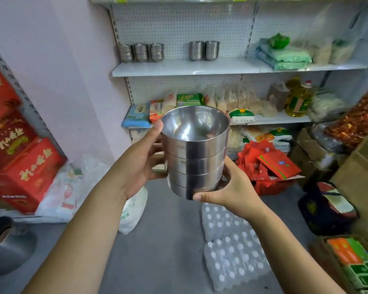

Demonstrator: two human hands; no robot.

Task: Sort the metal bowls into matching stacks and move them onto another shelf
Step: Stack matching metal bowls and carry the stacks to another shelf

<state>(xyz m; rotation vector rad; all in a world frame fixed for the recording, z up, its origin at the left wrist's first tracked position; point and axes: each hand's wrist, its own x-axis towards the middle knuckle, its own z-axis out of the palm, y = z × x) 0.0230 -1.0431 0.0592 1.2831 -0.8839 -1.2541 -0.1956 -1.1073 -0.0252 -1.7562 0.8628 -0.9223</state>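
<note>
I hold a stack of several matching steel bowls (pixel 194 153) upright in mid-air at the centre of the head view. My left hand (pixel 143 160) grips its left side, thumb near the top rim. My right hand (pixel 232 185) cups its lower right, thumb under the bottom bowl. On the white upper shelf (pixel 185 67) stand three stacks of small ribbed bowls (pixel 141 52) at the left and two stacks of smooth bowls (pixel 204 50) near the middle.
Bags of food (pixel 285 57) fill the shelf's right end and the shelf below. Red boxes (pixel 19 164) sit at the left, cartons (pixel 357 179) at the right. Packs of water bottles (pixel 232 247) and plastic bags lie on the grey floor (pixel 166 251).
</note>
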